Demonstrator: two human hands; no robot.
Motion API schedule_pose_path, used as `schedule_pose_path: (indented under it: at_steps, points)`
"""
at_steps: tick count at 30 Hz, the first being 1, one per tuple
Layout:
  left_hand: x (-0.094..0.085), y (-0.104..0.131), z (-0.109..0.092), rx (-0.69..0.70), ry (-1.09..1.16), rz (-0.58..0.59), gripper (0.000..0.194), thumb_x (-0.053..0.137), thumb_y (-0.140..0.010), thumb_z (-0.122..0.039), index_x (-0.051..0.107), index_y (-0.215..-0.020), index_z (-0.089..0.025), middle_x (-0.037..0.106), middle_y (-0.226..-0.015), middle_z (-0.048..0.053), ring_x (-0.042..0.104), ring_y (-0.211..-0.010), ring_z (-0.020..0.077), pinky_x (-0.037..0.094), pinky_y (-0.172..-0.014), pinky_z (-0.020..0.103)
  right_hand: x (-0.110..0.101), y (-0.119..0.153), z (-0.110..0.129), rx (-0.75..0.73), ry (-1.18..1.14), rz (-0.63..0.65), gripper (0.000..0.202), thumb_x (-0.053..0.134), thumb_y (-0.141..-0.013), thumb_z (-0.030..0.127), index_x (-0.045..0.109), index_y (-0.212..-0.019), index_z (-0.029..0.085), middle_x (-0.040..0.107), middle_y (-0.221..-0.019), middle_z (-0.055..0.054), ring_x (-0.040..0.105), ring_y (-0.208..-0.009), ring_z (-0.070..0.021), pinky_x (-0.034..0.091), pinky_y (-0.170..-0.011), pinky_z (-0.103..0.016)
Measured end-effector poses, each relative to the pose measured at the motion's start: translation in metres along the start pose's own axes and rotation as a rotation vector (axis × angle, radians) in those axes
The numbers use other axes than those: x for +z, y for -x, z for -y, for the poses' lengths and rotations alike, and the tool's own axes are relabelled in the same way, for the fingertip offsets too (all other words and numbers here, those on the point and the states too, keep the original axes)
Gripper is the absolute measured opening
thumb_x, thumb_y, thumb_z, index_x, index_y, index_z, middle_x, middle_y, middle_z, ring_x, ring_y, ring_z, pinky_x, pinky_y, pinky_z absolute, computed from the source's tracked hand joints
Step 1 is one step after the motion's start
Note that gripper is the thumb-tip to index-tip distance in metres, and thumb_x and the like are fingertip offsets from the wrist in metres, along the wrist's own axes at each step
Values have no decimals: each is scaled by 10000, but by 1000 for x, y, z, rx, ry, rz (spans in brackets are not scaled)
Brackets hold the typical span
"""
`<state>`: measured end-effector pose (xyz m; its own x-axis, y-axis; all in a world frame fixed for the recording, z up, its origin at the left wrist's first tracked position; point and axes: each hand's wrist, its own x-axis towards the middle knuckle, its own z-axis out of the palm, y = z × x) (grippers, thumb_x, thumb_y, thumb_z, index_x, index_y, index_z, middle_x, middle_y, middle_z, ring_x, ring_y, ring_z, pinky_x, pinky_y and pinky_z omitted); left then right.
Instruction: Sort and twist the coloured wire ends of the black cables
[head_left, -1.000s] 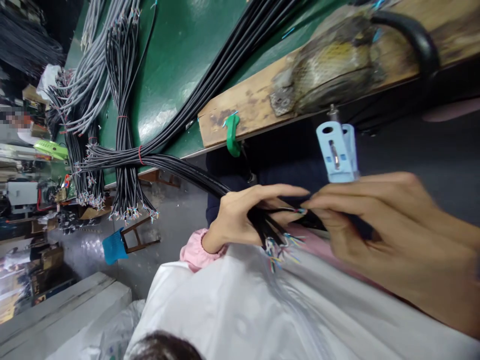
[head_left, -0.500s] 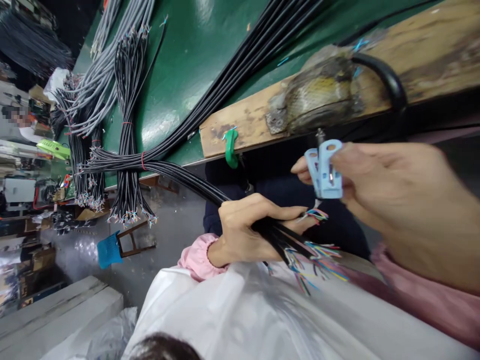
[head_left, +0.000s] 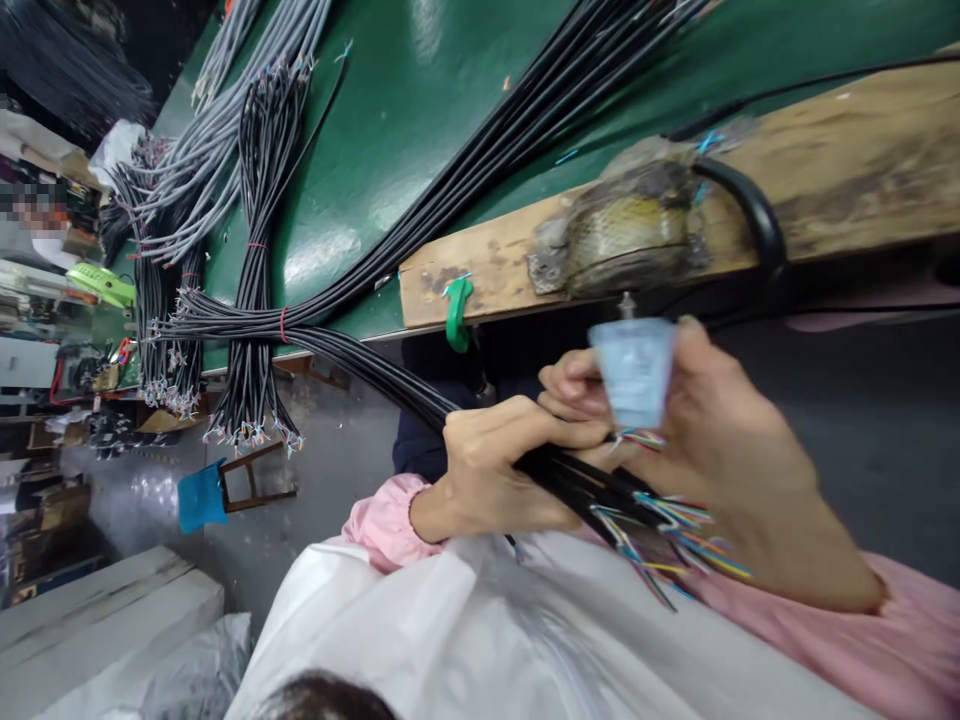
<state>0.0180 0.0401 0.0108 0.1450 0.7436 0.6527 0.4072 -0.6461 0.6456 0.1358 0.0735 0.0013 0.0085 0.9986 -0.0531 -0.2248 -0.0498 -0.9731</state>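
My left hand (head_left: pixel 491 465) is wrapped around a bundle of black cables (head_left: pixel 562 480), whose stripped ends fan out in thin coloured wires (head_left: pixel 675 530). One cable's wires (head_left: pixel 641 438) stick up just under a light blue plastic clip (head_left: pixel 634 375). The clip hangs from the metal shaft (head_left: pixel 628 305) of a taped-up motor (head_left: pixel 626 230) and is smeared by motion. My right hand (head_left: pixel 735 450) surrounds the clip, thumb on one side and fingers on the other. The fingers are apart; whether they brush the clip is unclear.
The motor sits on a wooden beam (head_left: pixel 495 260) along the green table (head_left: pixel 390 150). A green hook (head_left: pixel 457 315) hangs from the beam. Tied black cable bundles (head_left: pixel 259 220) and grey cables (head_left: pixel 292 60) lie on the table. A blue-seated stool (head_left: pixel 202 495) stands below.
My right thumb has come off the blue clip, which has gone from clear to blurred. My left hand and the cable ends have come closer under it.
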Motion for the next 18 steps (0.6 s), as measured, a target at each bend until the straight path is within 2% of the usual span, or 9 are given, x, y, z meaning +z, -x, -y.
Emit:
schedule_pose_path:
  at_steps: [3,5,6,8,10,12,14,16,18]
  points:
    - [1,11,6,31,-10,5,244,752,-853,-387,719,-755,-166,710,-636,-9,569,-460,55,487,-447,174,-8,3,-8,131,-99,90,651,514,-711,878,595,-529,258,525,-449,-29,470,-337,-180,394,-306,-326]
    - [-4,16,11,35,40,34,243,759,-847,-396,741,-779,-163,704,-634,-8,588,-486,60,508,-461,172,-15,9,-14,175,-126,89,636,594,-661,875,583,-511,258,523,-451,-25,474,-354,-175,399,-323,-321]
    - [-9,16,13,33,89,87,237,755,-851,-392,754,-801,-160,718,-660,0,615,-521,65,532,-488,172,-19,12,-17,186,-132,71,619,646,-639,855,577,-501,256,523,-454,-22,475,-365,-169,399,-335,-315]
    - [-21,13,20,5,199,271,257,702,-893,-404,780,-857,-161,766,-785,30,691,-651,89,596,-602,199,-26,21,-21,191,-138,9,587,746,-586,802,570,-486,251,509,-453,-13,473,-388,-155,398,-365,-301]
    - [-33,8,31,-76,285,501,377,572,-965,-465,800,-889,-174,781,-889,41,739,-789,118,615,-713,246,-31,32,-25,189,-136,-65,528,833,-542,728,604,-505,253,521,-469,-11,495,-426,-148,400,-403,-290]
    - [-41,4,44,-217,357,645,509,525,-955,-591,806,-876,-174,771,-845,32,723,-702,103,596,-678,236,-33,44,-29,189,-74,-176,455,875,-530,680,677,-569,272,582,-525,-24,535,-474,-156,392,-435,-293]
    - [-44,2,55,-323,367,781,618,576,-835,-744,798,-798,-168,741,-753,29,685,-619,92,577,-633,235,-33,55,-30,169,67,-301,394,874,-568,657,728,-632,296,646,-596,-41,574,-521,-177,394,-463,-319]
    - [-43,2,60,-336,378,769,652,611,-772,-777,774,-710,-148,698,-665,36,656,-612,93,573,-641,249,-30,65,-28,100,217,-352,310,853,-648,606,746,-670,316,687,-658,-47,597,-561,-194,423,-503,-353]
    - [-40,4,57,-300,387,703,622,618,-818,-715,772,-736,-118,694,-692,55,659,-672,95,565,-673,244,-26,72,-21,-20,298,-274,192,821,-740,492,739,-690,326,701,-686,-34,609,-582,-194,464,-545,-371]
